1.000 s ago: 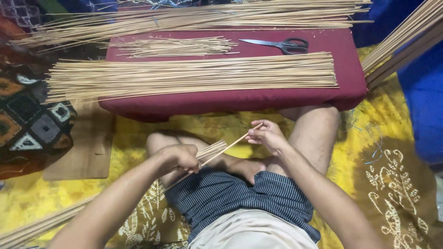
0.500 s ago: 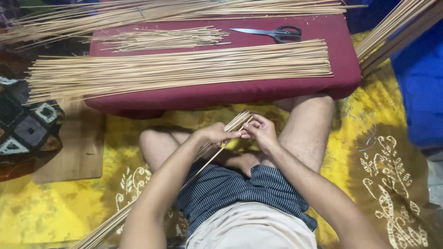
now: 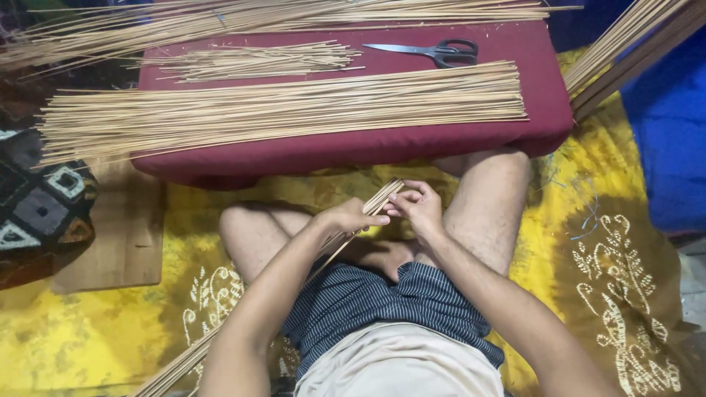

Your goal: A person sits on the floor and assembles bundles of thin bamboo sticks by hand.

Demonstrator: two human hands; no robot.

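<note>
I sit cross-legged on a yellow patterned cloth. My left hand (image 3: 351, 217) grips a thin bundle of long bamboo sticks (image 3: 384, 197) near its upper end; the bundle runs down-left past my knee toward the lower left. My right hand (image 3: 415, 208) pinches the top ends of the same bundle with its fingertips, right beside the left hand. In front of my knees stands a low maroon-covered table (image 3: 353, 151). A wide pile of long sticks (image 3: 287, 110) lies across it, with a smaller pile of shorter sticks (image 3: 250, 62) behind.
Black-handled scissors (image 3: 434, 51) lie at the table's back right. More long sticks (image 3: 279, 16) cross the far edge, and another bunch (image 3: 625, 44) leans at the upper right over blue fabric. A wooden board (image 3: 118, 235) and a patterned cushion (image 3: 37, 206) sit on the left.
My left hand slid up the bundle toward the right hand, and both hands now meet at the stick tips. The bundle's upper end rose slightly toward the table.
</note>
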